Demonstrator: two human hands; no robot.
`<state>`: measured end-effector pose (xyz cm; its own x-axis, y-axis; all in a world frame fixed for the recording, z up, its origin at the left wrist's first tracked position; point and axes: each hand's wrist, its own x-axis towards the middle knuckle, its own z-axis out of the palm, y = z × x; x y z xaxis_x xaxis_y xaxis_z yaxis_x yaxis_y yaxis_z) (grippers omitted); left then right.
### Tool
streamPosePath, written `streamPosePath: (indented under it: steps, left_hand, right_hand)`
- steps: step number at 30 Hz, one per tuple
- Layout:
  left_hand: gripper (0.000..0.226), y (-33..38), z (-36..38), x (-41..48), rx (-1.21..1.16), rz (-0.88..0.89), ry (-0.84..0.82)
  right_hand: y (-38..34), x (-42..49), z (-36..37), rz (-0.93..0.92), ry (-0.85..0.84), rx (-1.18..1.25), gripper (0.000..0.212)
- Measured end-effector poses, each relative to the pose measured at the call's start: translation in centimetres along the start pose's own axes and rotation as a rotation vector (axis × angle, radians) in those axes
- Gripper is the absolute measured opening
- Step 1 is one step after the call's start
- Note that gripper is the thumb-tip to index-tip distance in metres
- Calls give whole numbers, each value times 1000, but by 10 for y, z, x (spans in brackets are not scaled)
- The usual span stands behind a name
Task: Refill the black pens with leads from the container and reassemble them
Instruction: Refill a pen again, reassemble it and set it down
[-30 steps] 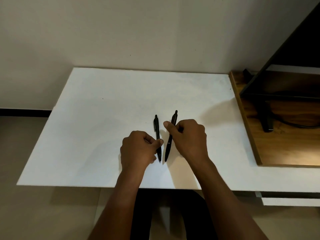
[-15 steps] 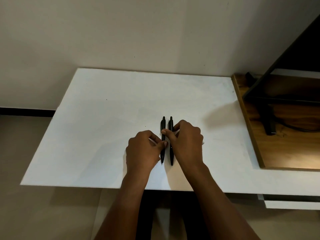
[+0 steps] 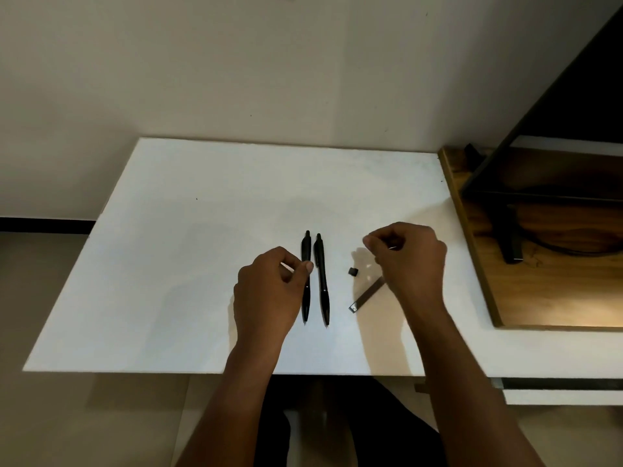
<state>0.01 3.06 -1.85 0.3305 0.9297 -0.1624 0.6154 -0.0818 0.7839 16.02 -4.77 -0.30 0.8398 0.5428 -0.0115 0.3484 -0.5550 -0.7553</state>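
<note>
Two black pens lie side by side on the white table (image 3: 188, 251), tips pointing toward me. My left hand (image 3: 269, 291) pinches the left black pen (image 3: 306, 298) near its middle with thumb and forefinger. The right black pen (image 3: 323, 281) lies free beside it. My right hand (image 3: 408, 261) hovers to the right with its fingers curled closed. A pale sliver shows between those fingers, and I cannot tell what it is. Below that hand lies a flat dark lead container (image 3: 365, 294), set diagonally, with a small black cap (image 3: 353, 272) next to it.
A wooden shelf surface (image 3: 553, 298) with a black stand (image 3: 510, 244) and cable adjoins the table on the right. A plain wall rises behind the table. The table's near edge is just below my wrists, with my legs under it.
My right hand has let go of the right pen and moved right and up, uncovering the lead container and the cap. Both pens now lie parallel. My left hand has stayed on the left pen.
</note>
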Motion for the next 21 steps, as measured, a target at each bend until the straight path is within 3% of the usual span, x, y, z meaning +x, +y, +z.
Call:
streamPosePath:
  steps: [9, 21]
  left_hand:
    - [12, 4, 4, -2, 53, 151, -8]
    - [8, 8, 13, -12, 134, 359, -47]
  right_hand:
    - [7, -5, -1, -162, -308, -171, 11]
    - [8, -9, 16, -210, -319, -374, 2]
